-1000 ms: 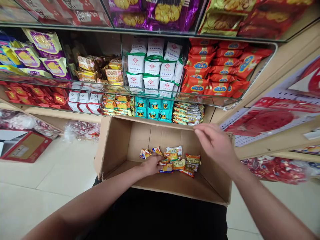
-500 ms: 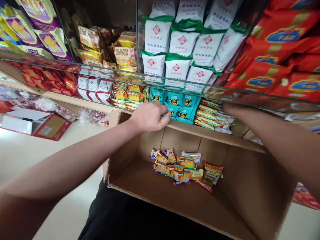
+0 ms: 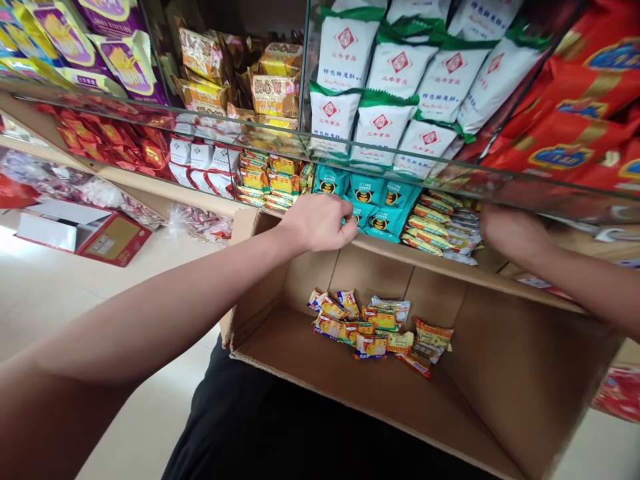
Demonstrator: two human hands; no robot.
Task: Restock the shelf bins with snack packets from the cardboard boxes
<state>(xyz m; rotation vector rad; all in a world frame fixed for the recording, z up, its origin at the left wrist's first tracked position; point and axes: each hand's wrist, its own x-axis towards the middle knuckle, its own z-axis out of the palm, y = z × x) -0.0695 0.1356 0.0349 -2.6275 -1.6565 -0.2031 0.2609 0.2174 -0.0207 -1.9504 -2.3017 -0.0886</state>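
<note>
An open cardboard box (image 3: 505, 373) rests against my lap, and several small yellow and orange snack packets (image 3: 380, 330) lie on its bottom. My left hand (image 3: 320, 223) hovers over the box's far rim with its fingers curled, the fingertips against the teal packets (image 3: 373, 203) on the low shelf; what it pinches is hidden. My right hand (image 3: 510, 230) is under the glass shelf, curled beside a stack of green and yellow packets (image 3: 437, 223), touching them. Its fingertips are hidden.
Glass shelves (image 3: 400, 157) hold white and green bags (image 3: 380, 123), red bags (image 3: 565, 133), brown packets (image 3: 270, 93) and purple and yellow bags (image 3: 120, 60). A red and white carton (image 3: 85, 230) and clear bags of sweets (image 3: 200, 223) lie on the pale floor at left.
My left hand has risen from the snacks in the box to the teal packets on the shelf. My right hand has reached in under the glass shelf. The view has moved closer.
</note>
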